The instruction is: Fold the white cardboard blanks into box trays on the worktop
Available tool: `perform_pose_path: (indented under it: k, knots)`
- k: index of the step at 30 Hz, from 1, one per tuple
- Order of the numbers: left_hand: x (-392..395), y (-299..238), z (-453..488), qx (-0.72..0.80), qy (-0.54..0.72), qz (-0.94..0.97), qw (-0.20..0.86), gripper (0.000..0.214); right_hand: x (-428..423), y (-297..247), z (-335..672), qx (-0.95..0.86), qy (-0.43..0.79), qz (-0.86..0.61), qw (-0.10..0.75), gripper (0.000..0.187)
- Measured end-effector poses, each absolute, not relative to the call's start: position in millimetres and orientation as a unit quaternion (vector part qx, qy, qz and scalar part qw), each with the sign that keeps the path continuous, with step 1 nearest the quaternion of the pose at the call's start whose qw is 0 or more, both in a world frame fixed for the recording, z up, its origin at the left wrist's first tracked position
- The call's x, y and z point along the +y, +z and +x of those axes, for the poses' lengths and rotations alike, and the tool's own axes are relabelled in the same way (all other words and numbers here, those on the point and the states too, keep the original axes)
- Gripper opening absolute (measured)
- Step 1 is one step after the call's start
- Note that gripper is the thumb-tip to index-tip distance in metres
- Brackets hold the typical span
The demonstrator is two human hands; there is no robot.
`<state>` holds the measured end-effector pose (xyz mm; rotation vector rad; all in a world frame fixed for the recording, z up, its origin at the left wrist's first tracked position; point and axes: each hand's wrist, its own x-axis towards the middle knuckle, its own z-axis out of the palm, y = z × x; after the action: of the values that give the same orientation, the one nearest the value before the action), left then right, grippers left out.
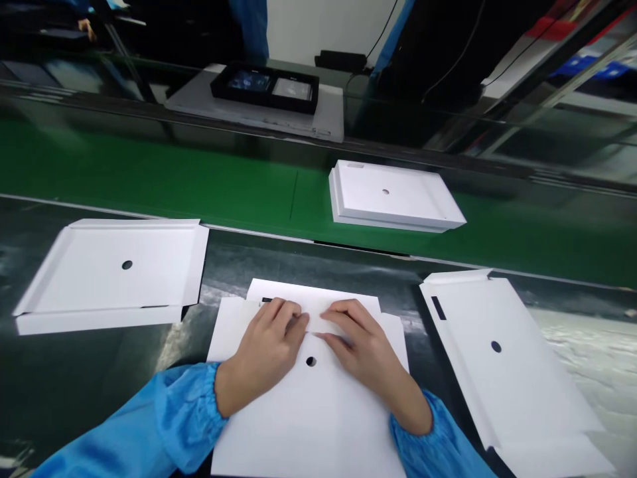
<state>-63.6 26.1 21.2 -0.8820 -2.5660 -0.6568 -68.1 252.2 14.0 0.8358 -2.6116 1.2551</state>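
- The left hand is laid palm down on a white card sheet, with the wrist low and the fingers bent so that the tips press along the far fold.
- The right hand is set opposite, palm down, with its fingers stretched leftward until they nearly meet those of the left hand.
- Nothing is enclosed by either hand; the card is only pressed flat, not gripped.
- Both forearms are covered by smooth blue sleeves gathered at elastic cuffs.
- The card sheet is found directly before the person on a dark, glossy worktop; it is flat, matt and rectangular, with a round hole just between the hands and a narrower flap at its far edge.
- A shallow white tray with raised edges is seen to the left, and an unfolded blank to the right, each pierced by a hole.
- A closed white box is carried on the green belt beyond.
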Motion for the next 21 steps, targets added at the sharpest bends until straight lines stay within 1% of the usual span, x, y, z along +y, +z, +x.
perform_pose_path:
  k: [3,7,11,17,21]
  knots:
    - [26.7,20.1,-65.1,-0.91,-0.237,-0.301,0.159,0.017,251.5,15.3,-67.6,-0.875,0.392,0.281,0.05,0.028]
    - [26.5,17.3,-64.8,-0.923,-0.21,-0.292,0.139,0.016,250.2,14.9,-67.5,-0.89,0.327,0.305,0.085,0.026]
    - [26.7,16.6,-65.2,-0.922,-0.186,-0.306,0.144,0.018,249.0,14.4,-68.0,-0.902,0.257,0.329,0.108,0.029]
    - [26.5,15.7,-68.3,-0.925,-0.179,-0.302,0.147,0.016,246.8,18.0,-68.0,-0.906,0.243,0.327,0.114,0.027]
    - [27.1,14.3,-73.4,-0.928,-0.182,-0.291,0.146,0.018,244.9,17.8,-69.5,-0.911,0.234,0.319,0.12,0.019]
